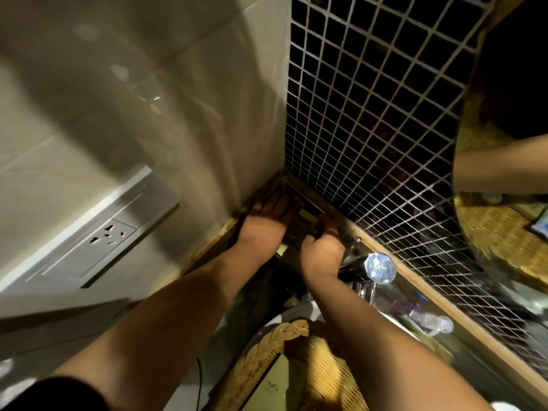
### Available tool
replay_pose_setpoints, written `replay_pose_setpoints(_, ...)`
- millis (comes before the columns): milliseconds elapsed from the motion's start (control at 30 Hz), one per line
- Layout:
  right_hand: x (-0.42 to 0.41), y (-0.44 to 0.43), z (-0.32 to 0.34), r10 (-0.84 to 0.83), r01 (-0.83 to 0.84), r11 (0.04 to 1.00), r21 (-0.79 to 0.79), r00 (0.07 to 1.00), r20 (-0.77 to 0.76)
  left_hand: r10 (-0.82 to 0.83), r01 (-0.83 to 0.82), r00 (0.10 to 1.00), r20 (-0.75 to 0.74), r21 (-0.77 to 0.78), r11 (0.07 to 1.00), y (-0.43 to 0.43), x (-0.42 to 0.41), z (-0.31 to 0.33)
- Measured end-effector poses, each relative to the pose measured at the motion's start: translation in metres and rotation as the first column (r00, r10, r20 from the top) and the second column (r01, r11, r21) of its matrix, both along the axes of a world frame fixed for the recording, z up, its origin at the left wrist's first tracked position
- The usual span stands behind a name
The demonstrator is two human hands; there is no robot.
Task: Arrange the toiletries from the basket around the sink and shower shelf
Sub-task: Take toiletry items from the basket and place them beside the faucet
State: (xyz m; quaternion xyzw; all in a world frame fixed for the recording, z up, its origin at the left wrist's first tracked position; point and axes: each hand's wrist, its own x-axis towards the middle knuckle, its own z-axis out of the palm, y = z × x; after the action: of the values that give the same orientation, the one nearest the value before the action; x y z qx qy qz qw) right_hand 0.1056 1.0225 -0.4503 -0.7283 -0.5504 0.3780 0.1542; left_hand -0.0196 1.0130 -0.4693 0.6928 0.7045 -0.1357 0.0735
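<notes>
"Wicker at the bottom of your view: the basket [284,345] sits under your right forearm, its braided rim towards you."

"And you have little room ahead. The beige wall [148,114] and the dark mosaic wall [370,129] meet in a corner, and both your hands are pushed right into it."

"Your left hand [265,222] lies with its fingers stretched flat along a dark item [299,229], on the beige wall's side."

"Your right hand [323,249] is on the item's other side, fingers bent over it. Whether it truly grips, I cannot tell; the frame is blurred."

"Mind the chrome tap [376,268], just beside your right wrist."

"There is lettering on the tap's round cap, too smeared to read. The pale patch on the dark item is no clearer."

"Counting for you: one basket, one tap, one clear bottle [439,324] lying beyond the tap near the mosaic wall, one socket [114,232] on the beige wall, well apart to your left."
</notes>
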Motion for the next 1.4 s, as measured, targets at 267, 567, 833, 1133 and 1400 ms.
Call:
replay_pose_setpoints(267,0.001,-0.015,-0.005,0.134,-0.135,0.991,0.023,0.99,0.034,-0.001,0.002,0.996,0.085,-0.008,1.0,-0.029,-0.002,-0.003)
replay_pose_setpoints(567,0.007,-0.011,-0.01,0.196,-0.197,0.98,0.009,0.98,0.044,0.019,-0.02,0.998,0.056,0.017,1.0,-0.026,0.003,0.003)
replay_pose_setpoints(833,-0.009,-0.005,-0.019,0.286,-0.287,0.956,0.061,0.958,0.031,0.024,-0.027,0.993,0.112,0.027,0.999,-0.022,-0.001,0.0)
replay_pose_setpoints(1133,-0.009,-0.007,-0.012,0.423,-0.423,0.906,0.011,0.906,0.02,0.024,-0.025,0.998,0.065,0.005,1.0,-0.02,0.0,-0.008)
replay_pose_setpoints(1400,-0.003,-0.001,-0.006,0.489,-0.487,0.872,-0.05,0.871,0.048,0.059,-0.056,0.997,0.047,-0.065,0.996,-0.018,0.003,-0.01)
